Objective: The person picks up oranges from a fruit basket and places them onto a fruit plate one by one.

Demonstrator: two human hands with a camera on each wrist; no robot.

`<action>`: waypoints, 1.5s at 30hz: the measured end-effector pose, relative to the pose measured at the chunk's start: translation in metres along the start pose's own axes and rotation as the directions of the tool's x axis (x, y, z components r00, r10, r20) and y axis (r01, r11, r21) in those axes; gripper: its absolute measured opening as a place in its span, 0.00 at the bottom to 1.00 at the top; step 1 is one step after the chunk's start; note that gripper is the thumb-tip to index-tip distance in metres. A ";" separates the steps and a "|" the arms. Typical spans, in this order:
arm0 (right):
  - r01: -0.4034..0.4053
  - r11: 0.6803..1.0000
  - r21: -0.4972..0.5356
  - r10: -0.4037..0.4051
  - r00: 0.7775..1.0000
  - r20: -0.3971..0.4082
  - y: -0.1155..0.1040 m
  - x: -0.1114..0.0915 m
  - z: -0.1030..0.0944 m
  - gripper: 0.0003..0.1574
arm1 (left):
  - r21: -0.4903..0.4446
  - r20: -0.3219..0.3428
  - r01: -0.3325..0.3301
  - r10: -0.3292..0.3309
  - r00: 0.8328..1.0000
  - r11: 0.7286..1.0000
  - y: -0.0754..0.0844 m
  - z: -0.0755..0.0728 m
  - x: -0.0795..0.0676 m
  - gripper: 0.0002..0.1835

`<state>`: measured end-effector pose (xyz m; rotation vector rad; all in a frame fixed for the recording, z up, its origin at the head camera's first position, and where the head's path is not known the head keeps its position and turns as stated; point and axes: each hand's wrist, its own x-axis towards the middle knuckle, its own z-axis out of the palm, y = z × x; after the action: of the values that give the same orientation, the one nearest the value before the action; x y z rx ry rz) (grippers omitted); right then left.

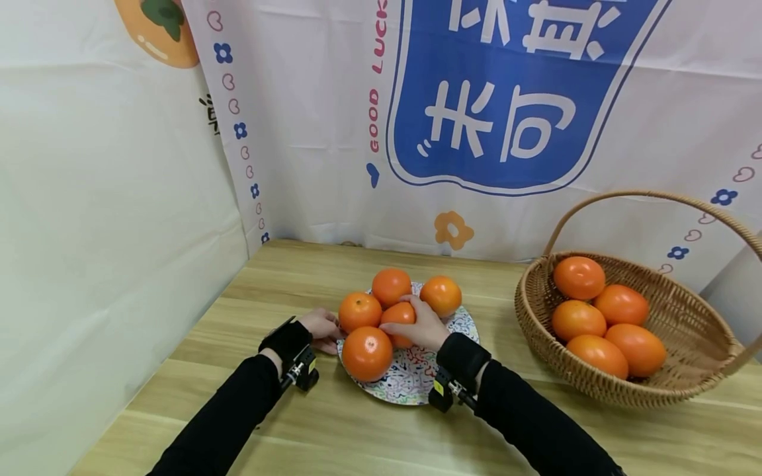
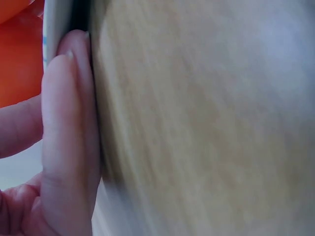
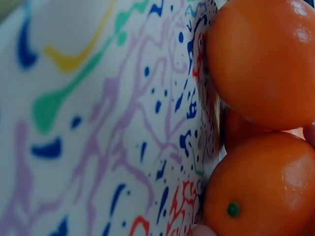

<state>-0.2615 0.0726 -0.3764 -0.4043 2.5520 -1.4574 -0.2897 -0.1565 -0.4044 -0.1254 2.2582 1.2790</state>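
Several oranges lie on a round patterned plate (image 1: pixel 411 383) in the middle of the head view. My left hand (image 1: pixel 321 328) holds the plate's left rim, with fingers (image 2: pixel 69 128) along its underside and another finger reaching over the top. With its thumb and fingers, my right hand (image 1: pixel 427 325) grips an orange (image 1: pixel 397 313) in the midst of the group. Around that one are a large front orange (image 1: pixel 367 354), a left orange (image 1: pixel 360 311), a back orange (image 1: pixel 391 286) and a right orange (image 1: pixel 440 295). An orange (image 3: pixel 234 209) with a green stem spot shows in the right wrist view.
A wicker basket (image 1: pixel 684 393) with a tall arched handle stands at the right, holding several oranges (image 1: pixel 579 318). The wooden table (image 1: pixel 333 430) meets a printed cloth (image 1: pixel 321 165) at the back and a white cloth (image 1: pixel 119 231) on the left.
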 end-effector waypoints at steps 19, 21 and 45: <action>0.189 0.681 -0.707 -0.234 0.972 0.034 -0.029 -0.030 -0.016 0.50 | -0.010 -0.034 0.028 -0.029 0.999 1.000 0.015 0.003 -0.022 0.16; 0.202 0.694 -0.691 -0.251 0.968 0.030 -0.033 -0.030 -0.024 0.50 | -0.004 -0.038 0.031 -0.031 0.999 1.000 0.012 0.003 -0.016 0.16; -0.121 0.706 -0.698 0.032 0.990 -0.138 -0.035 -0.087 -0.196 0.50 | -0.006 -0.016 0.007 -0.007 1.000 1.000 0.011 0.002 -0.015 0.17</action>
<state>-0.2298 0.2431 -0.2453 -0.2973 3.1022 -0.4049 -0.2797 -0.1514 -0.3900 -0.1455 2.2655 1.2858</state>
